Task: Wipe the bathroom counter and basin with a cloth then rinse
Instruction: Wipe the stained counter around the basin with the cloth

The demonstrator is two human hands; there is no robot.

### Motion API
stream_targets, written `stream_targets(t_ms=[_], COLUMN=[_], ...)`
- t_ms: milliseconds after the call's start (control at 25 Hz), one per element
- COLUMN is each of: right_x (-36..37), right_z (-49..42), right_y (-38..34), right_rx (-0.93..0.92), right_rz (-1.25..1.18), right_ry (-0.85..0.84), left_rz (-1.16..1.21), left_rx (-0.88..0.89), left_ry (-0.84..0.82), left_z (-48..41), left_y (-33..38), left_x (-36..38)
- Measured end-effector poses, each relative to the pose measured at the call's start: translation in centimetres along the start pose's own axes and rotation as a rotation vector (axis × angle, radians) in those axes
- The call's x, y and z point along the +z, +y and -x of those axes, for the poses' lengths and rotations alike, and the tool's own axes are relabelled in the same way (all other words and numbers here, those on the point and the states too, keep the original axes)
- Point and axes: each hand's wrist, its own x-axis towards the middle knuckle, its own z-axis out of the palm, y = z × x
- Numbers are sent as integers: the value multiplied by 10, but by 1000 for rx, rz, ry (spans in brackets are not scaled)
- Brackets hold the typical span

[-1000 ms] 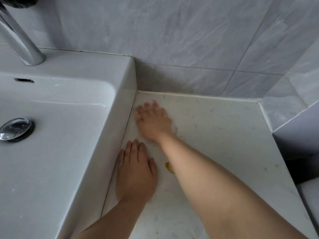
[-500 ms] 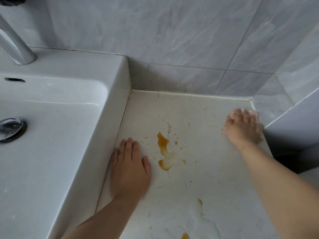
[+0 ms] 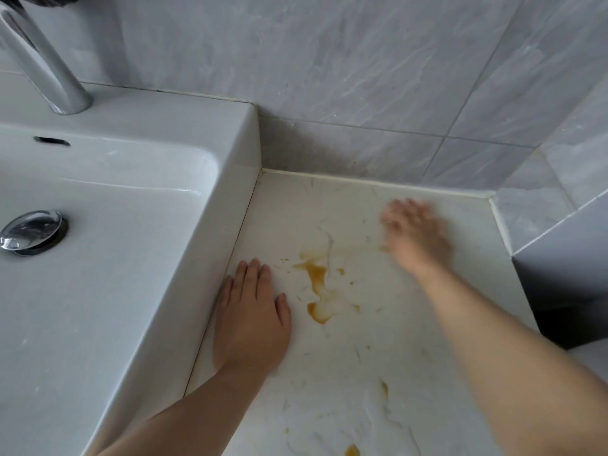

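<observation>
A: Moved since half a second back: right hand (image 3: pixel 415 232), from the far right corner of the counter (image 3: pixel 411 373) leftward, toward the amber stain (image 3: pixel 317 284). Left hand (image 3: pixel 251 319) unmoved.

B: Any writing, brands, labels?

A: None readable anywhere.

B: Counts?

A: Two bare hands. One white basin (image 3: pixel 108 258) on the left, one chrome faucet (image 3: pixel 42 67) far left, one drain plug (image 3: pixel 31 232), one overflow slot (image 3: pixel 52 141). One large amber stain mid-counter, plus smaller drips nearer, one cut by the near edge.

B: State of the hands?

A: Left: flat, palm down, fingers together and extended, pressed on the counter just beside the basin wall, holding nothing. Right: blurred, fingers spread, low over the counter; contact hard to judge, nothing visible in its grasp.

B: Cloth?

A: Not to be made out. Faucet top cropped; basin cut off at left.
</observation>
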Motion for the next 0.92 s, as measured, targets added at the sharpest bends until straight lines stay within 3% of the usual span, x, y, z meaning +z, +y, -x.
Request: stream_targets(t_ms=[120, 200, 240, 400, 480, 560, 720, 800, 840, 920], right_x=[-17, -19, -15, 1, -4, 2, -4, -12, -13, -5], right_z=[26, 29, 27, 34, 37, 29, 40, 46, 46, 46], right_y=[70, 44, 19, -108, -119, -69, 73, 67, 45, -21], right_rx=[397, 495, 430, -158, -268, -206, 233, 434, 434, 201], right_rz=[-76, -110, -114, -130, -135, -117, -21, -102, -109, -101], right_ry=[30, 34, 49, -33, -86, -30, 30, 2, 17, 58], left_rz=[-1, -8, -7, 14, 23, 23, 11, 12, 15, 17], left_rx=[10, 9, 9, 2, 6, 4, 5, 5, 8, 13], left_ry=[3, -6, -14, -18, -9, -7, -1, -2, -5, -6], left_z=[-1, -1, 0, -1, -1, 0, 0, 0, 0, 0], left_y=[0, 0, 0, 0, 0, 0, 0, 1, 0, 0], left_x=[0, 0, -1, 0, 0, 1, 1, 1, 1, 2])
